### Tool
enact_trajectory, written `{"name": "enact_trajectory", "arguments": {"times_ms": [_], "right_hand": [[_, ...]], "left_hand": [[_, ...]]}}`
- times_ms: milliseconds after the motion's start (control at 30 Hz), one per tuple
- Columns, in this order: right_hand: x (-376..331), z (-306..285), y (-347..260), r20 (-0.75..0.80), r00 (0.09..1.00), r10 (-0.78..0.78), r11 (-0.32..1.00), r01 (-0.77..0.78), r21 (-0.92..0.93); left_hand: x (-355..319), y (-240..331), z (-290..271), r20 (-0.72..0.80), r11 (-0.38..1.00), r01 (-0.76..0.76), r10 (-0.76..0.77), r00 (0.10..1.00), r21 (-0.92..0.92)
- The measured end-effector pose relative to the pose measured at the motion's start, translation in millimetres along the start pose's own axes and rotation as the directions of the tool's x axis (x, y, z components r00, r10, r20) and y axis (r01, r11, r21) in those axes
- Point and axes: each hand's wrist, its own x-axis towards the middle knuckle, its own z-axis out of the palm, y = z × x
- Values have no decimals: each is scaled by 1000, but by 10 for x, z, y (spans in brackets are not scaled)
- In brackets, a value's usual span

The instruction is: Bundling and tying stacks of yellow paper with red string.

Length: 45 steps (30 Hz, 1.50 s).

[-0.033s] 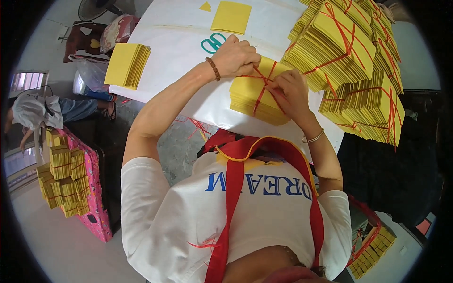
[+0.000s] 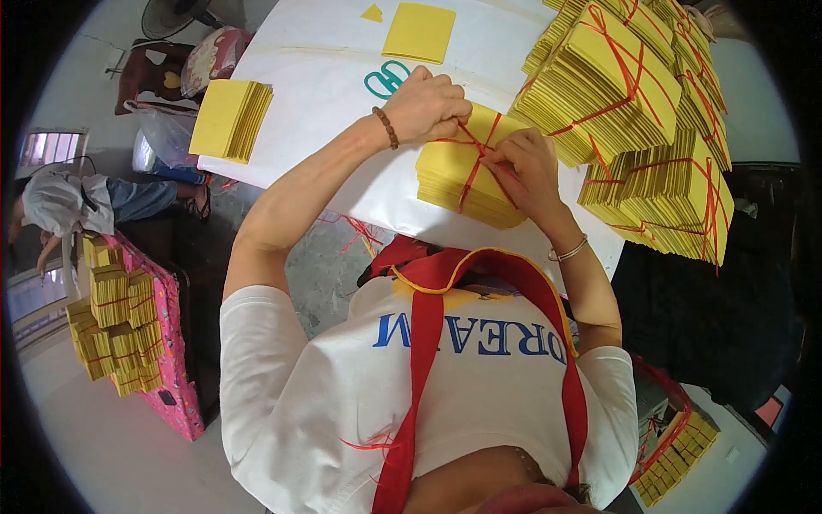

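- Table: smooth white cover, faintly glossy.
- Stack at the table's near edge: matt yellow paper, ridged along its sides.
- String round it: thin, slightly shiny, plastic-looking.
- Scissors on the table: smooth green plastic handles.
- Bag left of the table: clear, wrinkled, glossy plastic.
- Floor below the table: mottled, matt, concrete-looking.
- Bangle near the table's edge: shiny metal.

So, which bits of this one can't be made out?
All in the head view:
Scissors: blades not visible, apparently behind the left hand.
Red string: its end in the left hand is hidden by the curled fingers.
Yellow bundle: right side partly covered by the right hand.
Fan: cut off by the top edge.
Small bundles, lower right: sheets too small to count.
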Motion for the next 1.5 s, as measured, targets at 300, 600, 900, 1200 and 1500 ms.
{"name": "enact_trajectory", "arguments": {"times_ms": [300, 600, 900, 1200, 1500], "right_hand": [[-429, -104, 256, -70, 984, 162, 957, -139, 254], [-697, 341, 194, 605, 376, 701, -664, 38, 746], [-678, 158, -92, 668, 384, 637, -494, -461, 737], [-593, 313, 24, 568, 467, 678, -522, -238, 819], [-443, 291, 142, 430, 423, 798, -334, -283, 899]], "left_hand": [[-422, -188, 277, -134, 709, 304, -490, 861, -636], [-527, 455, 922, 37, 45, 111, -764, 645, -993], [-635, 551, 502, 586, -471, 353, -587, 559, -808], [-507, 506, 690, 356, -251, 258, -746, 563, -933], [-256, 399, 486, -267, 670, 632, -739, 619, -390]]}}
